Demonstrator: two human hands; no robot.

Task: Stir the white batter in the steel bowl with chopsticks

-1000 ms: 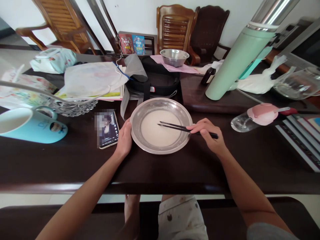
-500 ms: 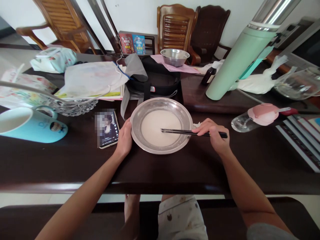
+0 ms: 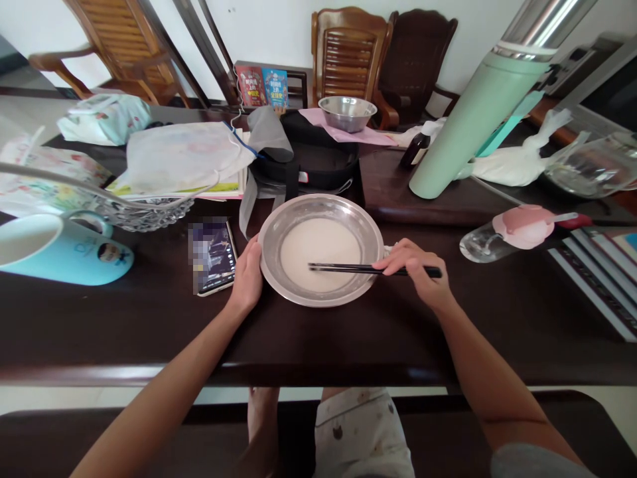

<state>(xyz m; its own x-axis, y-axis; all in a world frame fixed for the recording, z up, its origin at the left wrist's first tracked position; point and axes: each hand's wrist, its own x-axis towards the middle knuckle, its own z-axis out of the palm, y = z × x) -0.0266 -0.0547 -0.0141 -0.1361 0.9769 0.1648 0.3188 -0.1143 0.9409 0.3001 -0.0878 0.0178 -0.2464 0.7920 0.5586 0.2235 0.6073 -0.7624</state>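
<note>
A shallow steel bowl [image 3: 368, 229] with a pale, whitish batter [image 3: 318, 249] sits on the dark wooden table [image 3: 318, 332] in front of me. My left hand [image 3: 247, 277] is curled against the bowl's left rim and holds it. My right hand [image 3: 415, 269] is closed on a pair of black chopsticks [image 3: 348, 268], which lie almost level with their tips in the batter near the bowl's lower left.
A phone [image 3: 213, 257] lies left of the bowl, a light blue mug [image 3: 54, 249] and a glass dish [image 3: 144, 212] further left. A black bag [image 3: 318, 162], a second steel bowl [image 3: 347, 113], a green thermos [image 3: 472, 119], a pink-lidded bottle [image 3: 512, 229] and books [image 3: 597, 272] stand behind and right.
The chopstick tips have swept from the upper middle of the batter down toward its lower left; my right hand shifted slightly. My left hand stayed on the rim. The phone screen changed.
</note>
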